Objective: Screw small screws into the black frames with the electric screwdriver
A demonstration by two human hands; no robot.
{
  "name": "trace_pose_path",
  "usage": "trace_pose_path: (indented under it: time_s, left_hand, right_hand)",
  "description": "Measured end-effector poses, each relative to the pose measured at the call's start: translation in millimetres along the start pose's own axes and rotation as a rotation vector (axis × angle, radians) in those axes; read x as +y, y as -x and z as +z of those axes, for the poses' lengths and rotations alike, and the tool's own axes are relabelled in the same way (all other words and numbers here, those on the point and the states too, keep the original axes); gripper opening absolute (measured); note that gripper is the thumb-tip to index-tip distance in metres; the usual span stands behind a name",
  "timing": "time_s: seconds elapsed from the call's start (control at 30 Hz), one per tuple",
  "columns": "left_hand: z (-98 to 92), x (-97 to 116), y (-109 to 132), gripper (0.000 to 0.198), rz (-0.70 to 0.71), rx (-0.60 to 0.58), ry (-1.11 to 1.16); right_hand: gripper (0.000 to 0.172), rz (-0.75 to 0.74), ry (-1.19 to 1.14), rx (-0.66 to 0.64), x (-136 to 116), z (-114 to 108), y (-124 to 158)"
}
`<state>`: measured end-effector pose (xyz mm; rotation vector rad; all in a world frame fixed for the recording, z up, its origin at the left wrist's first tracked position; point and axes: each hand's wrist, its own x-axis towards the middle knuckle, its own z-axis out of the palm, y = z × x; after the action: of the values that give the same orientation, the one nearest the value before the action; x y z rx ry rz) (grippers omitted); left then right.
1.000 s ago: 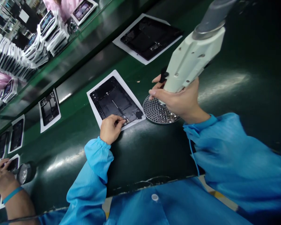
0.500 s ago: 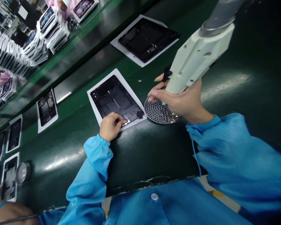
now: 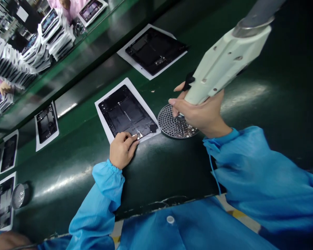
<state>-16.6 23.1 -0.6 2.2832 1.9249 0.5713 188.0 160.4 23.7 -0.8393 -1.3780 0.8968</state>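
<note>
Our left hand [image 3: 122, 150] curls, fingertips on the black tablet casing [image 3: 125, 111] at 5 o'clock, hold unclear; right hand [image 3: 198, 114] wraps the white tool [image 3: 224, 66] firmly, keep steady.

Black tablet housing [image 3: 126, 111] flat on white paper [image 3: 102, 116]; cream power tool [image 3: 219, 69] tilted

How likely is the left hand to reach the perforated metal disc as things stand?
Likely yes: the left hand sits at the near edge of the black panel, and the disc lies just beside it, though the right hand partly overhangs it.
</note>
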Motion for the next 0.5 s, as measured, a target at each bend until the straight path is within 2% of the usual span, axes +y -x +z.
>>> trace_pose_path:
  time_s: [0.17, 0.3, 0.37, 0.5]
  left_hand:
    - [6.0, -1, 5, 0.029, 0.048, 0.027, -0.095]
    - [11.6, 0, 3, 0.032, 0.057, 0.029, -0.084]
    - [13.3, 1, 1, 0.033, 0.049, 0.014, -0.077]
    - [15.0, 1, 0, 0.033, 0.033, 0.009, -0.079]
  right_hand:
    - [0.021, 0.032, -0.011, 0.021, 2, -2, 2]
    - [0.025, 0.041, -0.117, 0.055, -9, 5, 8]
    - [0.026, 0.036, -0.174, 0.02, -19, 15, 14]
    - [0.022, 0.054, -0.171, -0.135, -33, 45, 28]
